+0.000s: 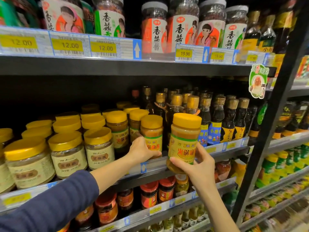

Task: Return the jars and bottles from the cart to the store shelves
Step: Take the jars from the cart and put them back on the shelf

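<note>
My right hand (199, 163) grips a yellow-lidded jar of tan sauce (184, 136) by its lower half and holds it upright in front of the middle shelf's rail (217, 149). My left hand (142, 152) grips a matching jar (152, 131) that stands at the front of that shelf, just left of the held one. More jars of the same kind (117, 128) stand in rows behind and to the left. No cart is in view.
Dark oil bottles with gold caps (215, 118) fill the shelf right of the jars. Cream-labelled jars (66, 153) stand at the left. Mushroom sauce jars (153, 27) line the shelf above, red-lidded jars (148, 195) the one below. A black upright post (267, 131) stands at the right.
</note>
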### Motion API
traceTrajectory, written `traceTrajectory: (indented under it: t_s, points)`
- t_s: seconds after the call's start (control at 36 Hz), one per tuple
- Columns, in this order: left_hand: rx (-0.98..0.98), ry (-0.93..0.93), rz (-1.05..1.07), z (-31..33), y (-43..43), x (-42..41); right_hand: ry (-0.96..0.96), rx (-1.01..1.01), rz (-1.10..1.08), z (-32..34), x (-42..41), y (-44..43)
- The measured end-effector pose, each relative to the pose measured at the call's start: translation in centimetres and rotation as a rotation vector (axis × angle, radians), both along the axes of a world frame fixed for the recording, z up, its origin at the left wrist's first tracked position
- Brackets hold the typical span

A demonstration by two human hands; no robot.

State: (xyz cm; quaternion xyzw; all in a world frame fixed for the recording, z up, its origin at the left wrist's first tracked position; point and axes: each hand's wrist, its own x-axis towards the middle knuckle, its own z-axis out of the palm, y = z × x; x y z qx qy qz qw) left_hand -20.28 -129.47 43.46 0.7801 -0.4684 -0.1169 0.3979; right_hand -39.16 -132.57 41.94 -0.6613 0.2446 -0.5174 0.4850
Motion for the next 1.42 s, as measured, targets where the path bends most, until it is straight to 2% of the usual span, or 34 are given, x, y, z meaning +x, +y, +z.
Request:
traceTrajectory:
  t_s: [0.42, 0.61, 0.67, 0.78, 0.92, 1.03, 1.14, 1.19, 1.42]
  points:
    - [0.028, -0.113, 0.038, 0.5, -0.2, -0.5, 0.012, -0.006, 0.016, -0.3, 0.5, 0.2]
    - [0.057, 0.073, 0.065, 1.7, 0.5, 0.9, 0.028, -0.054, 0.028, 0.3, 0.6, 0.5]
    - [0.015, 0.075, 0.006, 2.7, 1.5, 1.2, 0.028, -0.068, 0.041, 0.6, 0.9, 0.7]
    - [-0.112, -0.074, -0.059, 6.3, 5.0, 1.3, 0.014, -0.08, 0.082, 1.2, 2.0, 1.3]
    - [-0.252, -0.017, -0.231, 10.8, 9.0, 1.3, 0.016, -0.082, 0.142, 1.5, 4.3, 2.0]
    - [-0.087, -0.132, -0.295, 13.3, 9.7, 1.5, 0.052, -0.106, 0.15, 1.5, 6.2, 2.7]
    - [0.088, -0.356, -0.243, 14.3, 9.4, 1.8, 0.097, -0.169, 0.13, 1.4, 7.5, 3.8]
    - [0.114, -0.448, -0.239, 14.5, 9.2, 2.0, 0.102, -0.195, 0.111, 1.3, 8.0, 4.2]
    - [0.08, -0.556, -0.249, 15.1, 9.2, 3.0, 0.121, -0.258, 0.046, 1.3, 8.8, 4.8]
